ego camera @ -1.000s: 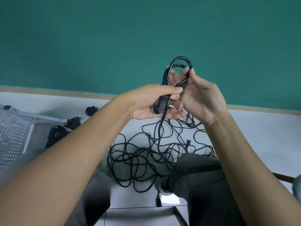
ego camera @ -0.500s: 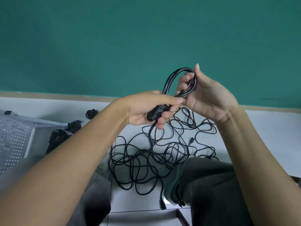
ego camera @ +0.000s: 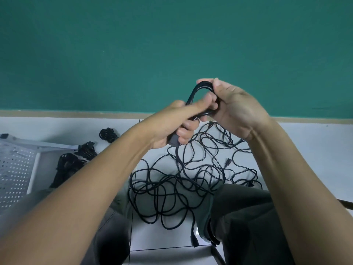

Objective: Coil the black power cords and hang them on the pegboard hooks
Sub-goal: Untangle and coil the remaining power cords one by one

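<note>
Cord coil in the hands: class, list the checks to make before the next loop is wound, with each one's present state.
1. Left hand grips the plug end: ok.
2. Right hand holds the coil at its top: ok.
3. Loops lie together in one bundle: ok.
4. Slack runs free from the floor tangle: not ok, it is knotted among other cords.
5. Pegboard hook free: cannot tell.

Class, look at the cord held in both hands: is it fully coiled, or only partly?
Partly coiled. A few loops sit between the left hand and right hand; its tail drops into the tangled pile on the floor.
</note>
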`<action>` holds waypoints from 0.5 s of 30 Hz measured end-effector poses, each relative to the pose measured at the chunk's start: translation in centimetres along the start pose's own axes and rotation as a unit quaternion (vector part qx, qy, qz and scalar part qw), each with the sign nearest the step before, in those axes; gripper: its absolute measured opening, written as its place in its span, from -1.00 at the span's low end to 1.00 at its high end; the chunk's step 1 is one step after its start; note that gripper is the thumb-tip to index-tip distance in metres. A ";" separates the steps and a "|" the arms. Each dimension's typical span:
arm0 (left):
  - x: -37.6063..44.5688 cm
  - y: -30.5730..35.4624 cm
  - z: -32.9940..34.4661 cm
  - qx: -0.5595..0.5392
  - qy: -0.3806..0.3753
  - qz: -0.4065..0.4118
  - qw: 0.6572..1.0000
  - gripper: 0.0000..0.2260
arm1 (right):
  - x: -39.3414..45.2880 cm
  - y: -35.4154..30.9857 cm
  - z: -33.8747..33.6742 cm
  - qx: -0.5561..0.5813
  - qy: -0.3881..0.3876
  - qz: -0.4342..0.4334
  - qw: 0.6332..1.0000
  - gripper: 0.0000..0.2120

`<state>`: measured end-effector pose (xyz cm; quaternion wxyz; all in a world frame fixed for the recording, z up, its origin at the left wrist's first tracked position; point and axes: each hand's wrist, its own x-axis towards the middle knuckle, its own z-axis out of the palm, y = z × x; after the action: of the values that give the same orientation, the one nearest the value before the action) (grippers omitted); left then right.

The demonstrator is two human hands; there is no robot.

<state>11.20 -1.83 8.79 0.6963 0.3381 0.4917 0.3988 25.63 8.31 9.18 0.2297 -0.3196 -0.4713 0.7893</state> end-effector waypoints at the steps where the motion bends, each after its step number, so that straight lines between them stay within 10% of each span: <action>1: 0.0 0.1 -0.4 -0.021 -0.015 -0.016 1.000 -0.51 | 0.3 0.1 0.0 -0.005 -0.006 -0.005 1.000 -0.67; 15: 1.1 0.0 -1.9 -0.152 0.146 0.114 0.971 -0.66 | 1.4 3.9 3.4 -0.107 -0.065 0.057 0.990 -0.34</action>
<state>9.57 -0.70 7.76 0.6099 0.2201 0.4800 0.5910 21.97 5.49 6.48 0.1178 -0.3165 -0.5484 0.7650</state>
